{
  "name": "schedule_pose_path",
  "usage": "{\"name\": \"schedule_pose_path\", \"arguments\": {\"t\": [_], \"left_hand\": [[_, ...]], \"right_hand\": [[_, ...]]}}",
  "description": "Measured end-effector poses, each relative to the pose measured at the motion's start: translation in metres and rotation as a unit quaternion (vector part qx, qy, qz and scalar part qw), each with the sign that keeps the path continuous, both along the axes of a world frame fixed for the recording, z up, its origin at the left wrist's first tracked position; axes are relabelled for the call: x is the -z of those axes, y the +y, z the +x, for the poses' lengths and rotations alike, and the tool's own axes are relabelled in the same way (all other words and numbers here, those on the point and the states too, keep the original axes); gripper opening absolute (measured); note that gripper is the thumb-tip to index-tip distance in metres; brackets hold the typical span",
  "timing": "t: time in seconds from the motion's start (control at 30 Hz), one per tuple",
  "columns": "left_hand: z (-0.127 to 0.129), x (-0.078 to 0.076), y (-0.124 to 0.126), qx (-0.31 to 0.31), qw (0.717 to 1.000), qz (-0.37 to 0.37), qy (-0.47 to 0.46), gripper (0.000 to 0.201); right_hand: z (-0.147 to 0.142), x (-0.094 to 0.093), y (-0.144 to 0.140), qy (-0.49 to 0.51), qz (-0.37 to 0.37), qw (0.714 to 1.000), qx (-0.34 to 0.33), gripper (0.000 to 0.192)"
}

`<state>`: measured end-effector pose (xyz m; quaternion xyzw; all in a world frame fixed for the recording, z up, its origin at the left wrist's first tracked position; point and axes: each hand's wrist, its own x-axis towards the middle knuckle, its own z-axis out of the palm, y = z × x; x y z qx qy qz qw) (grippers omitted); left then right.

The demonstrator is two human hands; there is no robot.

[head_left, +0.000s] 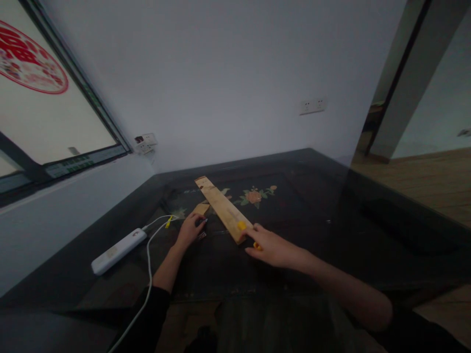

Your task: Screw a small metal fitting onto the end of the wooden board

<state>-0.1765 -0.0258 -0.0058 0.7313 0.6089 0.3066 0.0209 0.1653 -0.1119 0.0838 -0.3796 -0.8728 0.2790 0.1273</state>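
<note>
Right hand [270, 247] pinches a small yellow piece [257, 246] at the near end of the long plank [224, 210], lying toward eleven o'clock; left hand [189, 229] curls on a wood scrap [200, 209], grip unclear. Risk: the unclamped plank could slide on the dark table [312, 235].

A plain pale wall [221, 73] fills the back of the dim room and carries a double socket plate [312, 106] toward the right and another socket [145, 143] in the left corner. On the left a large window [47, 122] with a dark frame lets in flat daylight and bears a round red sticker [31, 61], above a white sill [73, 186]. The dark worktop [316, 206], painted with a flower motif [253, 196], meets the wall, and to the right a doorway [397, 98] opens onto a wooden floor [423, 181].
</note>
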Motion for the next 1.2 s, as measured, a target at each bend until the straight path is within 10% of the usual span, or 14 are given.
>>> {"name": "schedule_pose_path", "arguments": {"t": [0.23, 0.57, 0.9, 1.2], "left_hand": [[-0.007, 0.003, -0.001, -0.014, 1.0, -0.006, 0.01, 0.017], [-0.004, 0.001, 0.0, -0.008, 1.0, 0.027, -0.004, 0.018], [0.014, -0.008, -0.012, 0.029, 0.998, 0.053, -0.003, 0.021], [0.034, -0.016, -0.02, 0.104, 0.993, 0.045, 0.011, 0.023]], "right_hand": [[-0.098, 0.025, -0.013, -0.113, 0.153, 0.982, 0.015, 0.036], [-0.147, 0.043, -0.004, -0.121, 0.132, 0.981, 0.069, 0.07], [-0.065, 0.0, 0.024, -0.009, 0.198, 0.979, 0.05, 0.056], [-0.039, 0.062, 0.061, -0.035, 0.11, 0.993, 0.007, 0.07]]}}
